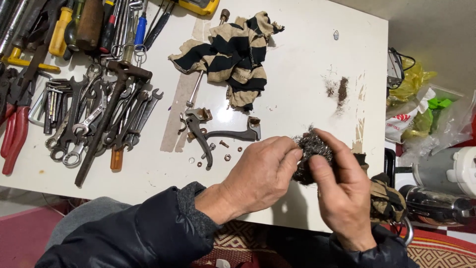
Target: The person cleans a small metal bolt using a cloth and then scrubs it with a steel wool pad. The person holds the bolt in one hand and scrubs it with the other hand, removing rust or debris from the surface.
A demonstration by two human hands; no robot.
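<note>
My left hand [258, 176] and my right hand [342, 191] meet over the near right part of a white table [297, 74]. Both pinch a wad of grey steel wool [311, 149] between the fingertips. What may lie inside the wad is hidden. Just left of my hands lie two dark brake levers [201, 131] with several small nuts, washers and a bolt [218, 151] scattered beside them. A black and tan striped rag [238, 54] lies bunched at the far middle of the table.
Many wrenches [89, 124], pliers with red handles [15, 134], screwdrivers [104, 25] and a hammer crowd the table's left side. Rust dust [342, 89] marks the right part. Plastic bags [421, 109] and a metal kettle [436, 203] sit beyond the right edge.
</note>
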